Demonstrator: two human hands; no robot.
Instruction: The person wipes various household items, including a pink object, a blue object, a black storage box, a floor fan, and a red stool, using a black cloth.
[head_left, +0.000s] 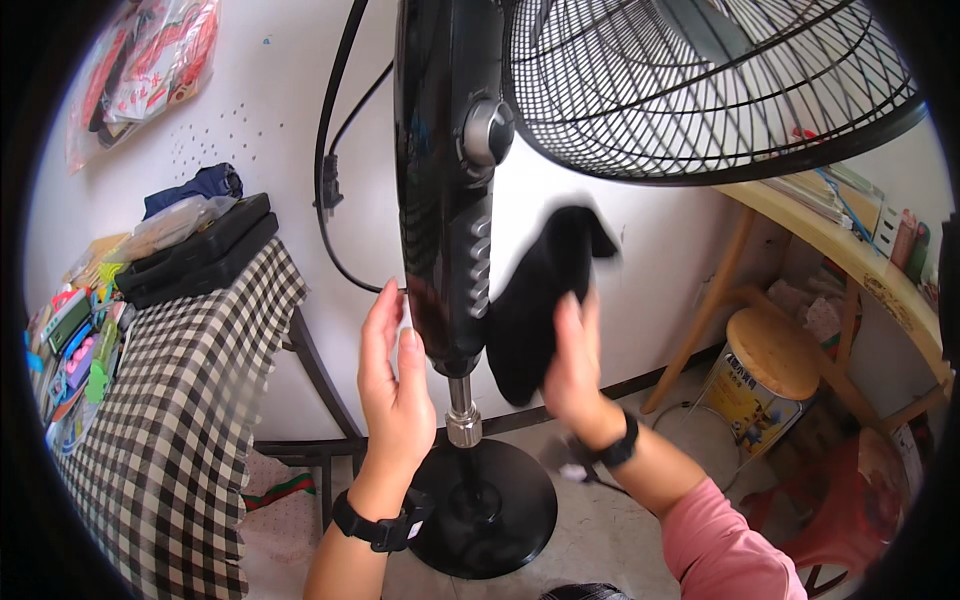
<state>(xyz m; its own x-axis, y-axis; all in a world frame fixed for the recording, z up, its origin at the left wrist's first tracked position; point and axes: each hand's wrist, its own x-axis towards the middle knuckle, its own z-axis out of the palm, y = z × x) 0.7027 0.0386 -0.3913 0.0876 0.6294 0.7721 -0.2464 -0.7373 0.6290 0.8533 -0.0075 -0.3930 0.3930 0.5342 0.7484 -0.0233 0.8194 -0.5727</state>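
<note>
A black pedestal fan stands before me, its control column (446, 225) upright with a silver knob (487, 133) and a row of silver push buttons (480, 266). My left hand (397, 397) is at the lower left of the column, thumb and fingers apart. Whether it touches the column I cannot tell. In my right hand (574, 364) is a black cloth (536, 311), blurred and hanging against or just beside the column's right side. Above it spreads the wire fan guard (675, 97). Below are the metal pole collar (463, 425) and the round base (487, 525).
At left, a table with a checked cloth (187, 367) holds black cases (199, 259) and small stationery items. The fan's power cord (324, 150) loops by the wall. To the right are a wooden desk (847, 240), a round stool (772, 352) and a red plastic stool (840, 510).
</note>
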